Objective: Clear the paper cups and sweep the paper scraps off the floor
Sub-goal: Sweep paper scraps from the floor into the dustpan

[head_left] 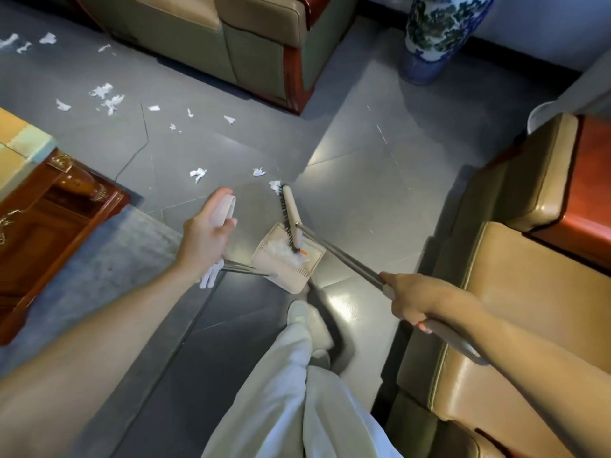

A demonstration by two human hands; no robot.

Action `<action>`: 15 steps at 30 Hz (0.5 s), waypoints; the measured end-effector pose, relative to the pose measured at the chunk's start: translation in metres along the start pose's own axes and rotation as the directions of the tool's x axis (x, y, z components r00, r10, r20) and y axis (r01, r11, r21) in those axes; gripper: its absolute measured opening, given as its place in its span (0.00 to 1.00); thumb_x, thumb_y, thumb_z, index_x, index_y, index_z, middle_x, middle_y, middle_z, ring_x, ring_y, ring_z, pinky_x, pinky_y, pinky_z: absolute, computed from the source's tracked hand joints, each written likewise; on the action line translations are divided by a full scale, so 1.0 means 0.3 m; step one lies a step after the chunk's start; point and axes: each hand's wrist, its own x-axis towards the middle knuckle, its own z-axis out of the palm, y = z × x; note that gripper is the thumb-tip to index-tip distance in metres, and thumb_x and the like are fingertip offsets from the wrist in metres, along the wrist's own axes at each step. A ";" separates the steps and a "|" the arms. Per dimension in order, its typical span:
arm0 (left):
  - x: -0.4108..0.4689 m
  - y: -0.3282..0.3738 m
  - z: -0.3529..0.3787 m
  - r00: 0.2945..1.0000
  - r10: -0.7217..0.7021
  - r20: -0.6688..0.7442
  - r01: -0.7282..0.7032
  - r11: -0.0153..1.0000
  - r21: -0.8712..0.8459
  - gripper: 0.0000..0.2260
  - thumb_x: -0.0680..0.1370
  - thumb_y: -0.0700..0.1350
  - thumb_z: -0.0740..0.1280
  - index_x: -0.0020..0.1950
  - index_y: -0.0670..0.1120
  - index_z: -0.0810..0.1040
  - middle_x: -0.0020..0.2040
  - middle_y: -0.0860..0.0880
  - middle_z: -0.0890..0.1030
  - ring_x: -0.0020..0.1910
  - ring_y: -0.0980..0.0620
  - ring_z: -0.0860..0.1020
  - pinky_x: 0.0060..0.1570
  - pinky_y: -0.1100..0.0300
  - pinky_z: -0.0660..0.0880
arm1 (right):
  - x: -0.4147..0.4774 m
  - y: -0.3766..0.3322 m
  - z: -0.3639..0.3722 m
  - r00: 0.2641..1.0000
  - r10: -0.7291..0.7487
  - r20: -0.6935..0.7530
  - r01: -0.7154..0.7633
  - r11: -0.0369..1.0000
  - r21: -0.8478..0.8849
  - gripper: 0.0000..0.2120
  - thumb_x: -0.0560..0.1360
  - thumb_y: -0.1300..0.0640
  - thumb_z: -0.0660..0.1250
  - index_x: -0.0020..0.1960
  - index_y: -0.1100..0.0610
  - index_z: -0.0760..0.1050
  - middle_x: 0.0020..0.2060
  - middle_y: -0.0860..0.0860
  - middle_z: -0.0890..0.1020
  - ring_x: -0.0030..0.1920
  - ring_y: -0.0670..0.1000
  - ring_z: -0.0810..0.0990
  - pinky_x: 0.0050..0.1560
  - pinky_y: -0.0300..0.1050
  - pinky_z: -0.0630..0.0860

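- My left hand is curled round the pale upper grip of the dustpan handle, at the near left of the pan
- My right hand is closed tight round the grey shaft of the broom, at the near right of the pan
- The dustpan is a beige square tray with a comb-toothed near edge; it sits on the grey tiled floor just beyond my shoe
- The broom head is a narrow beige bar with dark bristles, its near end over the pan and its far end touching one scrap
- Inside the pan lies a fluffy white heap of torn paper, with a small orange bit beside the bristles
- The paper scraps are small, white, crumpled and ragged; two lie just beyond the broom, and more are scattered far left between the sofa and the wooden table
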 end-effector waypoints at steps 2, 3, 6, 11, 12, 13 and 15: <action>0.042 0.015 -0.016 0.999 -0.030 -0.025 0.029 0.998 -0.060 0.21 0.78 0.37 0.62 0.57 0.65 0.73 0.30 0.45 0.69 0.25 0.47 0.66 0.23 0.65 0.65 | 0.032 -0.032 -0.095 0.999 -0.008 -0.039 0.007 1.000 -0.021 0.41 0.72 0.69 0.66 0.79 0.54 0.51 0.59 0.57 0.78 0.47 0.52 0.79 0.46 0.43 0.78; 0.065 0.026 -0.021 0.998 -0.046 -0.043 0.043 0.995 -0.085 0.21 0.79 0.36 0.62 0.58 0.63 0.73 0.30 0.45 0.68 0.24 0.47 0.65 0.22 0.65 0.64 | 0.052 -0.046 -0.148 0.998 -0.008 -0.060 0.007 1.000 -0.029 0.41 0.73 0.69 0.66 0.79 0.53 0.50 0.60 0.56 0.77 0.50 0.53 0.79 0.46 0.43 0.77; 0.151 0.035 -0.035 0.992 -0.077 -0.101 0.066 0.992 -0.108 0.20 0.80 0.36 0.61 0.59 0.63 0.71 0.32 0.43 0.70 0.25 0.48 0.67 0.22 0.62 0.67 | 0.122 -0.090 -0.314 0.989 -0.032 -0.143 0.022 0.997 -0.075 0.35 0.72 0.68 0.67 0.75 0.53 0.59 0.53 0.55 0.78 0.51 0.56 0.80 0.46 0.45 0.79; 0.295 0.054 -0.039 0.978 -0.115 -0.171 0.097 0.989 -0.110 0.19 0.81 0.39 0.61 0.58 0.65 0.69 0.41 0.35 0.75 0.29 0.47 0.72 0.24 0.56 0.73 | 0.241 -0.172 -0.554 0.962 -0.081 -0.259 0.057 0.993 -0.100 0.23 0.74 0.69 0.62 0.67 0.56 0.67 0.45 0.58 0.78 0.34 0.53 0.78 0.31 0.45 0.77; 0.329 0.063 -0.039 0.977 -0.120 -0.176 0.102 0.989 -0.109 0.19 0.81 0.39 0.61 0.58 0.65 0.69 0.42 0.35 0.76 0.29 0.46 0.72 0.25 0.56 0.73 | 0.268 -0.191 -0.596 0.957 -0.101 -0.270 0.069 0.990 -0.123 0.22 0.75 0.69 0.60 0.67 0.56 0.67 0.44 0.58 0.77 0.33 0.53 0.77 0.28 0.43 0.76; 0.367 0.072 -0.039 0.975 -0.125 -0.182 0.106 0.988 -0.110 0.19 0.81 0.39 0.61 0.59 0.65 0.69 0.43 0.35 0.76 0.29 0.44 0.73 0.26 0.55 0.74 | 0.296 -0.214 -0.637 0.952 -0.117 -0.283 0.074 0.985 -0.158 0.22 0.75 0.69 0.60 0.68 0.57 0.67 0.45 0.58 0.77 0.33 0.53 0.77 0.26 0.42 0.75; 0.443 0.084 -0.036 0.972 -0.135 -0.191 0.118 0.988 -0.099 0.19 0.80 0.39 0.61 0.60 0.63 0.69 0.43 0.37 0.77 0.30 0.39 0.74 0.27 0.52 0.76 | 0.350 -0.257 -0.713 0.948 -0.121 -0.294 0.054 0.972 -0.228 0.21 0.76 0.68 0.60 0.68 0.59 0.67 0.48 0.59 0.78 0.35 0.54 0.77 0.23 0.40 0.72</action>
